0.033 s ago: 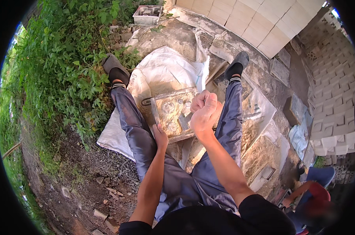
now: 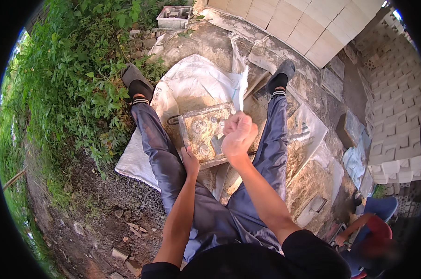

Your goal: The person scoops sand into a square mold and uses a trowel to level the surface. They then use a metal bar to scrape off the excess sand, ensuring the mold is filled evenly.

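Between my legs lies a square, frame-edged mould (image 2: 208, 111), dusted with tan powder and showing round raised patterns on its face. My left hand (image 2: 190, 160) is closed around the mould's lower left edge. Above its right side, my right hand (image 2: 239, 135) is held up in a fist. Whatever that fist holds, if anything, is hidden by the fingers. A grey flat patch (image 2: 217, 144) shows on the mould just left of the fist; whether it is a tool or part of the mould I cannot tell. Beneath the mould spreads a white woven sack (image 2: 187, 74) with tan powder on it.
Green plants (image 2: 80, 83) grow along the left. A grey plastic tray (image 2: 174, 22) stands at the far side. Stacked pale tiles (image 2: 308, 23) rise at upper right, with patterned blocks (image 2: 396, 102) beyond. A flat-bladed tool (image 2: 311, 210) lies to the right. Another person (image 2: 368, 232) sits at lower right.
My right fist has shifted slightly left over the mould. My left hand and the mould stay where they were.
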{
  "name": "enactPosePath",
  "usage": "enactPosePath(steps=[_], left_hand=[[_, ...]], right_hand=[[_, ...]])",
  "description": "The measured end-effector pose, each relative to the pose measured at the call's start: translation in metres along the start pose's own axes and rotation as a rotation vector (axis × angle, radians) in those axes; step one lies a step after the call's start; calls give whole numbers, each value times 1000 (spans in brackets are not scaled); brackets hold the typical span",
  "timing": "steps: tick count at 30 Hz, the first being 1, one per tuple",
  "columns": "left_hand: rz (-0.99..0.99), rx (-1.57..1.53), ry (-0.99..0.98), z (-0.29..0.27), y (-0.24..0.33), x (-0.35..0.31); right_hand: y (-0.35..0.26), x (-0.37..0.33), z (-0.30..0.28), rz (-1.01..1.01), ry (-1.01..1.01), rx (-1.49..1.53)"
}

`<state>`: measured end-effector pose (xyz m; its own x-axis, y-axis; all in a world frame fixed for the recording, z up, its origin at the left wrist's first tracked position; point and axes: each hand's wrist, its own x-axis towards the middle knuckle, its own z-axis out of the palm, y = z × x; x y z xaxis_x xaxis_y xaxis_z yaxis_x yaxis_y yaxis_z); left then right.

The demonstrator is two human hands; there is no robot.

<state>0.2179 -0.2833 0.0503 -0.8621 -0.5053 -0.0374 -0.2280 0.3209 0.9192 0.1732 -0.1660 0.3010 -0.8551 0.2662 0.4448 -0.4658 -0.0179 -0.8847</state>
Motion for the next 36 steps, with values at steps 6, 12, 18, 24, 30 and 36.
enactPosePath(steps=[6,12,18,24,30,36], left_hand=[[63,95,18,-5,5,-1],[192,186,218,-6,21,-5],[724,596,-318,10,91,-26],[573,702,-355,43,76,-13],[602,905,-520,31,85,-1],[763,717,-489,6,61,12]], right_hand=[[10,1,-14,120,-22,168],[-12,45,-46,197,-13,288],[28,51,-64,143,-82,222],[19,59,-64,183,-83,243],[28,56,-75,193,-80,242],[28,53,-68,174,-114,241]])
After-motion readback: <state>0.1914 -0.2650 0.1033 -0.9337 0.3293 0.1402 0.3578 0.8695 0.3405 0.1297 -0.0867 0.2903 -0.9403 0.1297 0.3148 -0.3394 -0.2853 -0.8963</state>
